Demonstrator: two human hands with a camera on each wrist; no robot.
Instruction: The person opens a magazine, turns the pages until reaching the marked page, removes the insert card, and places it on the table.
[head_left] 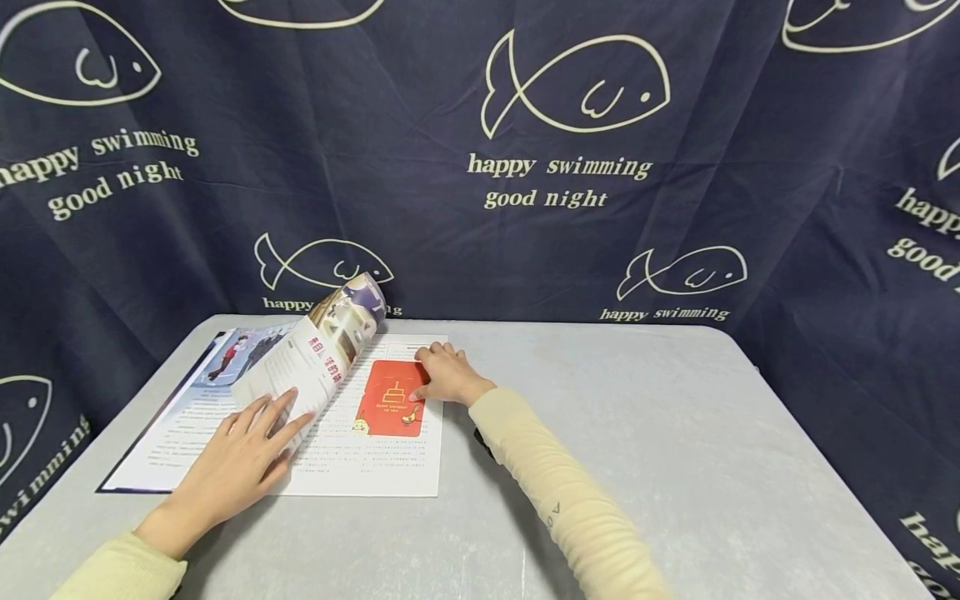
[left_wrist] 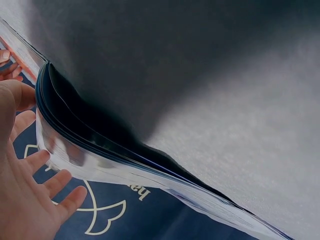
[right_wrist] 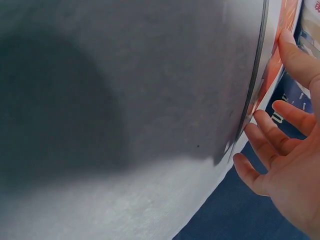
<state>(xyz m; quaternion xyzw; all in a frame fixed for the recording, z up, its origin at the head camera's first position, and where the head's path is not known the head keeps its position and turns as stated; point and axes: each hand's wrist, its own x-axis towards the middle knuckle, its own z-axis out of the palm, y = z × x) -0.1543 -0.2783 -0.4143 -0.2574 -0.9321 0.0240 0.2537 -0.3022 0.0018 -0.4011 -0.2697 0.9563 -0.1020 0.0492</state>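
An open magazine (head_left: 405,475) lies on the left part of the table, with some of its middle pages (head_left: 341,333) bulging up in a curl. Across those raised pages my left hand (head_left: 240,458) rests with fingers spread; in the left wrist view its thumb (left_wrist: 22,95) is at the magazine's lower edge. A red birthday card (head_left: 393,400) with a gold cake outline lies flat on the right-hand page. My right hand (head_left: 450,375) is over the card's upper right corner, its thumb (right_wrist: 297,57) touching the card. Its other fingers are loosely bent near the page edge.
The grey table (head_left: 600,433) extends to the right of the magazine. Behind it hangs a dark blue curtain (head_left: 450,208) printed with fish and lettering, close to the table's back edge.
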